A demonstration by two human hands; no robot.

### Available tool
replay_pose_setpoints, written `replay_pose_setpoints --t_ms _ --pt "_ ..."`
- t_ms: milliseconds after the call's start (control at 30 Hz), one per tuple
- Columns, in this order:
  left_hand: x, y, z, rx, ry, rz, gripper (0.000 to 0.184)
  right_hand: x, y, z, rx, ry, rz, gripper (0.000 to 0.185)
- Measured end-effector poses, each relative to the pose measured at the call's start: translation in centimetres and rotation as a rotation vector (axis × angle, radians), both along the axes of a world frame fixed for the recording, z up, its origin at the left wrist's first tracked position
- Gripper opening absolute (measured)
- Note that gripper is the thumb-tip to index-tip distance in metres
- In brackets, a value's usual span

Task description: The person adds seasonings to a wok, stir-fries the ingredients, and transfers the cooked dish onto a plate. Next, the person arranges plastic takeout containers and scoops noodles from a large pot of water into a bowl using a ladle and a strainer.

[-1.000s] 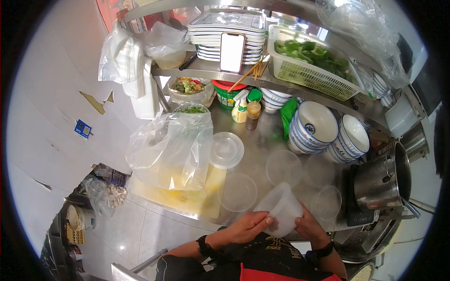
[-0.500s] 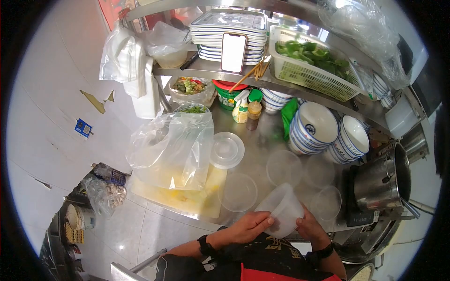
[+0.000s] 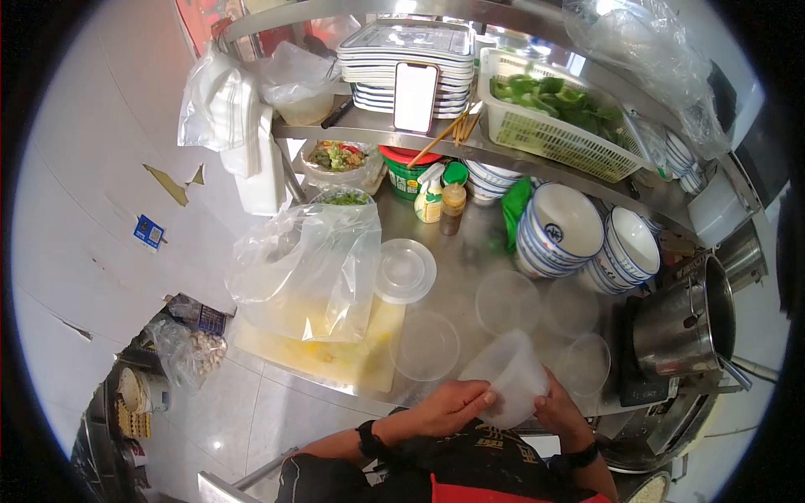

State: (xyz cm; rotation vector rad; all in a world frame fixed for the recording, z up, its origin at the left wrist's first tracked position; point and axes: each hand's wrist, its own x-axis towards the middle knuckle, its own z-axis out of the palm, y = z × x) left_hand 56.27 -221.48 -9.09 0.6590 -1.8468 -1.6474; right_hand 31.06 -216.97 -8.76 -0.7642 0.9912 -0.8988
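The white wall (image 3: 92, 193) is left of the steel table (image 3: 457, 264). At its near edge, the cloudy tub (image 3: 513, 377) is tilted, long axis roughly away from the body; mouth direction I cannot tell. Left hand (image 3: 453, 406) and right hand (image 3: 560, 412) grip its sides narrowly.

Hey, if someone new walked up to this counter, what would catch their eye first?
Probably the phone with its bright white screen, standing upright on the shelf in front of the stacked trays. Next, likely the vivid green leafy vegetables in the pale basket to its right. Lower down, both hands, left and right, hold a translucent container at the counter's near edge.
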Motion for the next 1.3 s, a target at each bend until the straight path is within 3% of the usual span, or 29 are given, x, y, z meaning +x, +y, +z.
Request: replay_pose_setpoints --t_ms 267,467,667,767,833,867,933,967,1033,1133,1167,1300 --pt "-0.4 -0.1 0.8 0.046 0.047 0.014 0.035 -0.3 0.6 1.0 0.012 0.000 -0.033 0.106" --pt "-0.3 -0.3 0.6 0.032 0.007 0.006 0.030 -0.8 1.0 1.0 -0.048 0.178 -0.048 0.117" --pt "-0.6 0.4 0.1 -0.173 -0.046 -0.005 0.027 -2.0 2.0 0.2 -0.026 0.170 -0.005 0.123" --pt "-0.8 0.6 -0.3 -0.149 -0.042 -0.055 0.026 -2.2 1.9 1.4 -0.033 0.240 0.060 0.116" --pt "-1.0 0.8 0.5 -0.177 -0.095 -0.057 0.025 -2.6 1.8 1.9 -0.036 0.334 0.140 0.092" --pt "-1.3 1.0 0.4 -0.175 -0.098 -0.067 0.025 -3.4 1.7 1.7 -0.033 0.331 0.131 0.092" --pt "-2.0 1.3 -0.1 -0.361 -0.036 -0.087 0.025 -5.1 1.5 1.0 -0.150 0.660 0.312 0.060" --pt "-2.4 1.4 -0.2 -0.353 -0.037 -0.105 0.025 -5.2 1.4 1.2 -0.138 0.655 0.297 0.060" --pt "-3.3 1.8 -0.2 -0.687 0.041 -0.198 0.023 -5.2 1.4 2.0 -0.125 0.590 0.248 0.053" --pt "-3.4 2.5 -0.2 -0.771 -0.090 -0.260 0.021 -4.5 2.1 3.0 -0.133 0.547 0.240 0.049" --pt "-3.3 2.5 0.2 -0.767 -0.074 -0.288 0.021 -4.3 2.6 3.0 0.091 0.275 0.089 0.049" --pt "-2.4 3.0 2.1 -0.688 -0.005 -0.237 0.020 -4.7 4.3 1.0 0.228 0.084 -0.004 0.048"
